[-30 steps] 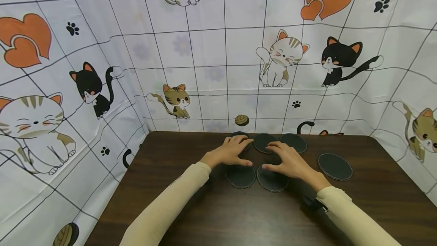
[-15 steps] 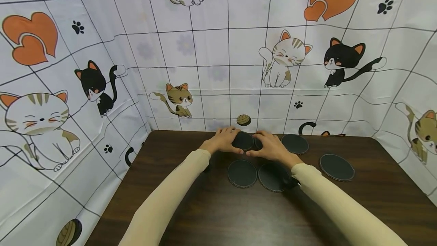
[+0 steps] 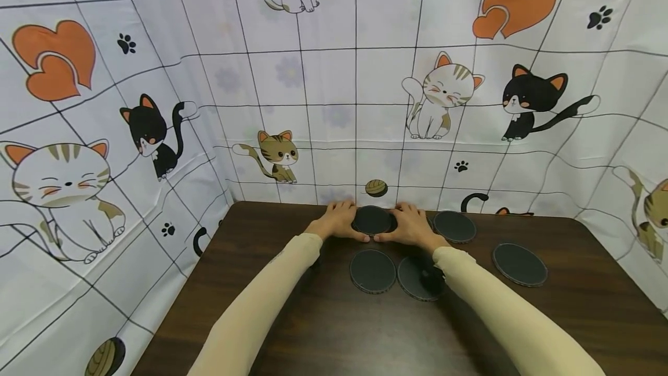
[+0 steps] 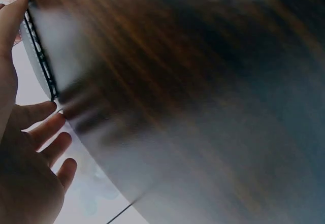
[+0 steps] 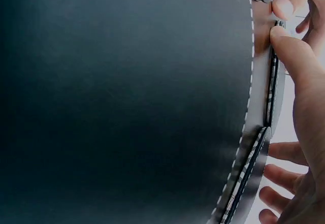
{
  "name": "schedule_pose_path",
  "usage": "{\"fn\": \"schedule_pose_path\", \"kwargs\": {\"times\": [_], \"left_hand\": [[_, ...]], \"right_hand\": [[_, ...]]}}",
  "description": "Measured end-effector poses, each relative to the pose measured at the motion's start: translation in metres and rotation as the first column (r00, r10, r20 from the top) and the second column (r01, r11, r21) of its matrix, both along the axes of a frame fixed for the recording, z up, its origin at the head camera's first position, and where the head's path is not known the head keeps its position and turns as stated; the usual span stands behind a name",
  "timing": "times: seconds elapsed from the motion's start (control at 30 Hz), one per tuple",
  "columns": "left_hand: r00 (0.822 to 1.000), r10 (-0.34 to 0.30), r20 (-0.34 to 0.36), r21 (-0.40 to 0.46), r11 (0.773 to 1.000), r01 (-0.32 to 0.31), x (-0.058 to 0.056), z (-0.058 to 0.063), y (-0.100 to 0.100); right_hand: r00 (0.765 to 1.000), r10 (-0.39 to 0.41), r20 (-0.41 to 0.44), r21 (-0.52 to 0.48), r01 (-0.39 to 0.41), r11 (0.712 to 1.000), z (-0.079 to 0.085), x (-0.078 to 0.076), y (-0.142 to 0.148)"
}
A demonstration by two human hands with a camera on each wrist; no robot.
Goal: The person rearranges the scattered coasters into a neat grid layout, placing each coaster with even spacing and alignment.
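Note:
At the back of the table, a round black coaster (image 3: 371, 220) with a stitched edge lies between both hands. My left hand (image 3: 338, 221) curves round its left side, with the thumb at the near edge and the index finger at the rim in the left wrist view. Thumb to thumb with it, my right hand (image 3: 411, 226) holds the right side. A second black coaster (image 3: 430, 223) is mostly hidden behind the right hand. Nearer the front are two more coasters, the left one (image 3: 373, 271) and the right one (image 3: 417, 277), the latter partly under the right wrist.
Another black coaster (image 3: 455, 226) lies right of the right hand, and one more (image 3: 519, 264) sits farther right. The dark brown wooden table (image 3: 334, 335) ends at a white cloth backdrop (image 3: 323, 86) printed with cats and grid lines.
Both hands, earlier spread above the coasters, have closed in on the back left coaster. The right hand moved left and away from me until the two thumbs nearly met at its front edge.

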State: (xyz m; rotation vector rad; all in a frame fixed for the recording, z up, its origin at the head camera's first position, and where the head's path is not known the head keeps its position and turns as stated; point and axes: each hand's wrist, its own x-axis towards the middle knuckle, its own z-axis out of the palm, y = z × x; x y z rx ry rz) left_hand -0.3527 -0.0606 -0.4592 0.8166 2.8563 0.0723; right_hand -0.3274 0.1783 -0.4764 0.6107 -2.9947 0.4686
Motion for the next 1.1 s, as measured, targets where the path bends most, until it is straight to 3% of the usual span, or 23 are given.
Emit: {"fn": "schedule_pose_path", "kwargs": {"times": [0.43, 0.7, 0.83, 1.1], "left_hand": [[1.0, 0.009, 0.017, 0.091, 0.996, -0.01, 0.002, -0.004, 0.013], [1.0, 0.009, -0.021, 0.123, 0.992, -0.006, 0.003, -0.012, 0.016], [0.999, 0.004, -0.049, 0.163, 0.987, 0.004, 0.006, -0.007, 0.017], [0.998, -0.01, -0.067, 0.238, 0.971, 0.026, 0.014, 0.016, 0.026]], "right_hand": [[1.0, -0.023, -0.012, -0.006, 0.023, 1.0, 0.0, 0.009, 0.008], [1.0, -0.001, -0.007, -0.008, 0.001, 1.0, 0.003, 0.013, 0.014], [1.0, 0.009, -0.017, -0.028, -0.009, 1.0, 0.01, 0.015, 0.019], [0.997, 0.017, -0.071, -0.029, -0.019, 0.999, 0.035, 0.02, 0.034]]}}
